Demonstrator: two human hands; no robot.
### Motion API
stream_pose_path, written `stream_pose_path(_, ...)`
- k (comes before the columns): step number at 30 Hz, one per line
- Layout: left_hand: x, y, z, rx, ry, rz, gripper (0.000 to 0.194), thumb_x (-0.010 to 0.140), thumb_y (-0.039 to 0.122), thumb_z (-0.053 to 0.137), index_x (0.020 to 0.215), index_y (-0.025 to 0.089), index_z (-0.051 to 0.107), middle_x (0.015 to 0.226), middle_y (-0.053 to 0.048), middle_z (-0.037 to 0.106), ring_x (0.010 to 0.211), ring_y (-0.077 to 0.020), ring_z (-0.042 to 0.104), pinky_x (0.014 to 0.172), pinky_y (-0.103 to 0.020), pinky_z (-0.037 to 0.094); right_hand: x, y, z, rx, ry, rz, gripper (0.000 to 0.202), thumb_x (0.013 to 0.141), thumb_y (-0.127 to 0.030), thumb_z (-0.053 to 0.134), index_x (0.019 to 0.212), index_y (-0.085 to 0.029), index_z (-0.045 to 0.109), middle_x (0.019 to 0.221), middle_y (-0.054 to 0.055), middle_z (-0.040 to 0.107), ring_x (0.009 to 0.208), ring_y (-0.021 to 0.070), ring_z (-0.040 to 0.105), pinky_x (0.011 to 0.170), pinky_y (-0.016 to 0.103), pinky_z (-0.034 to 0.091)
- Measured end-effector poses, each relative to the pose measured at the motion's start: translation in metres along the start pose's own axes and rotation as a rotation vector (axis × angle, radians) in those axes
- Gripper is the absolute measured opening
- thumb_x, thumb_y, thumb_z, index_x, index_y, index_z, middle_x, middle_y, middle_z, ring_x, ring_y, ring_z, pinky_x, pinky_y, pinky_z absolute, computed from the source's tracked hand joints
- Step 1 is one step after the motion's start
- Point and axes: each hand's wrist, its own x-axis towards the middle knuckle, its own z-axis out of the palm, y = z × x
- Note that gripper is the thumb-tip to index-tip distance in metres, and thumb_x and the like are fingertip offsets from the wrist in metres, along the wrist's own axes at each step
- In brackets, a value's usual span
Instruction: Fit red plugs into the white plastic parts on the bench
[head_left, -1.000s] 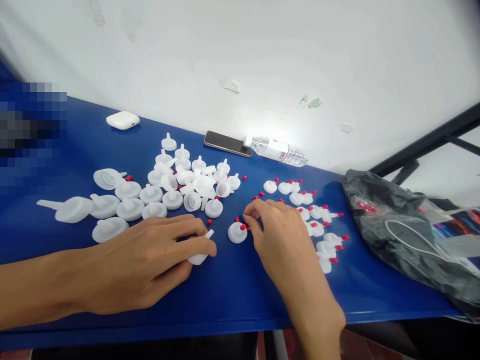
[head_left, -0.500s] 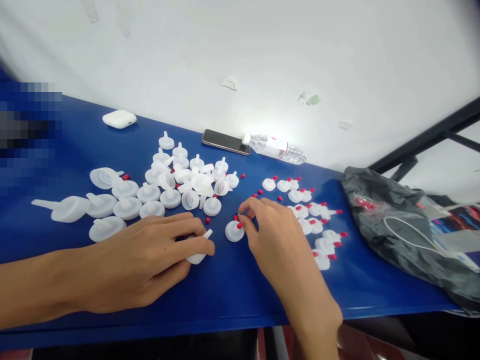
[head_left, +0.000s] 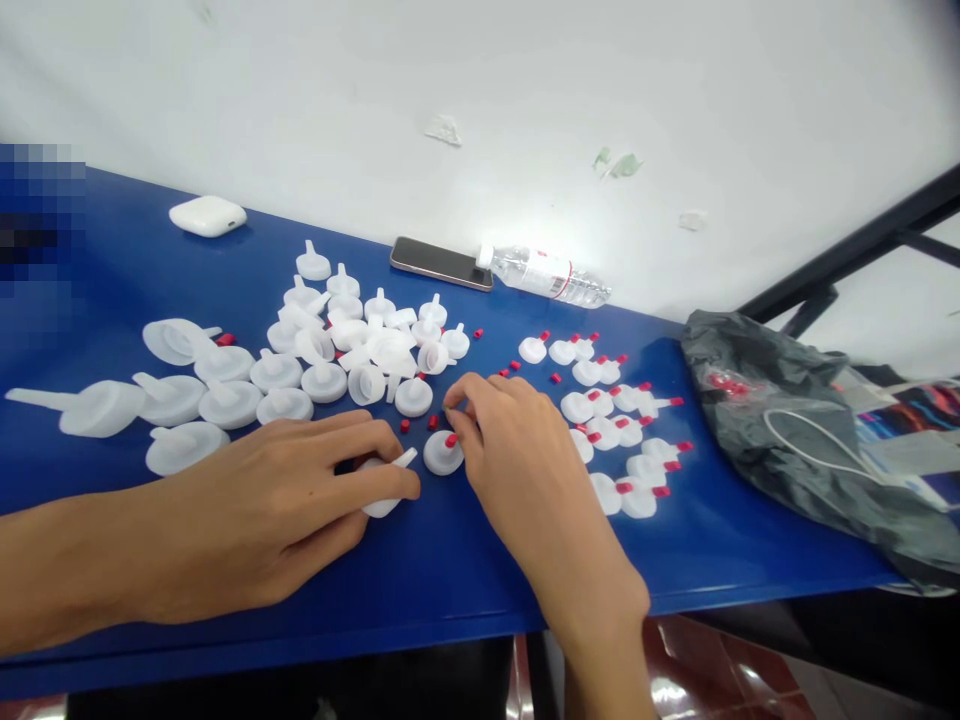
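My left hand (head_left: 300, 500) is closed round a white plastic spout cap (head_left: 384, 492), its narrow spout poking out past the fingers. Just to the right, another white spout cap (head_left: 442, 455) stands on the table with a small red tip cap (head_left: 451, 440) on its spout. My right hand (head_left: 517, 450) is beside it, thumb and forefinger pinched together above that cap. Whether anything is between those fingertips is hidden. Small loose red tip caps (head_left: 433, 422) lie close to the fingers. Behind my left hand spreads a pile of bare white spout caps (head_left: 394, 350).
Right of my right hand lie several white spout caps with red tips (head_left: 592, 405). Along the wall are a white earphone case (head_left: 208, 216), a phone (head_left: 441, 263) and a plastic bottle (head_left: 546, 275). A grey plastic bag (head_left: 780, 460) covers the right end of the blue table (head_left: 420, 600).
The view has shifted slightly. My right fingertips have moved up off the red-tipped spout cap. My left hand keeps its hold on the bare one.
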Motion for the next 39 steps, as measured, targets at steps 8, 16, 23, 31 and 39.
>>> stream_pose_path(8, 0.001, 0.001, 0.001, -0.023, 0.030, -0.019, 0.040, 0.107, 0.008, 0.038, 0.130, 0.028, 0.064, 0.116, -0.003, 0.069, 0.090, -0.0162, 0.071, 0.076, -0.028, 0.052, 0.002, -0.001, -0.014, 0.064, -0.092, 0.080, 0.025, 0.112, -0.014, 0.055, 0.117, -0.020, 0.078, 0.109, 0.008, 0.082, 0.106, 0.0279, 0.075, 0.094, 0.044, 0.053)
stream_pose_path(16, 0.004, 0.003, 0.000, -0.064, 0.062, -0.019, 0.041, 0.106, 0.007, 0.039, 0.129, 0.027, 0.067, 0.114, -0.002, 0.069, 0.087, -0.0152, 0.070, 0.076, -0.027, 0.051, -0.011, -0.003, -0.023, 0.077, -0.104, 0.109, 0.025, 0.112, -0.040, 0.063, 0.121, -0.025, 0.080, 0.117, 0.008, 0.081, 0.116, 0.0322, 0.074, 0.101, 0.049, 0.055)
stream_pose_path(23, 0.003, 0.003, 0.002, -0.081, 0.069, -0.035, 0.042, 0.106, 0.007, 0.040, 0.131, 0.027, 0.067, 0.116, -0.003, 0.069, 0.088, -0.0151, 0.071, 0.076, -0.026, 0.051, -0.015, 0.009, -0.030, 0.042, -0.219, 0.035, 0.039, 0.110, -0.009, 0.049, 0.136, -0.023, 0.076, 0.123, 0.006, 0.082, 0.115, 0.0266, 0.078, 0.103, 0.044, 0.056)
stream_pose_path(31, -0.001, 0.002, 0.004, -0.071, 0.038, -0.050, 0.045, 0.108, 0.009, 0.039, 0.137, 0.029, 0.066, 0.120, -0.002, 0.069, 0.094, -0.0154, 0.072, 0.077, -0.026, 0.053, -0.006, 0.012, -0.030, 0.009, -0.225, 0.177, 0.022, 0.104, -0.014, 0.070, 0.120, -0.026, 0.080, 0.119, 0.003, 0.082, 0.114, 0.0270, 0.077, 0.101, 0.041, 0.055)
stream_pose_path(39, 0.000, 0.002, 0.003, -0.098, 0.027, -0.059, 0.046, 0.105, 0.006, 0.038, 0.133, 0.030, 0.065, 0.119, -0.003, 0.070, 0.093, -0.0168, 0.073, 0.077, -0.029, 0.053, 0.000, 0.008, -0.030, -0.058, -0.198, 0.176, 0.026, 0.106, -0.009, 0.060, 0.099, -0.023, 0.080, 0.105, 0.004, 0.083, 0.101, 0.0250, 0.077, 0.088, 0.036, 0.052)
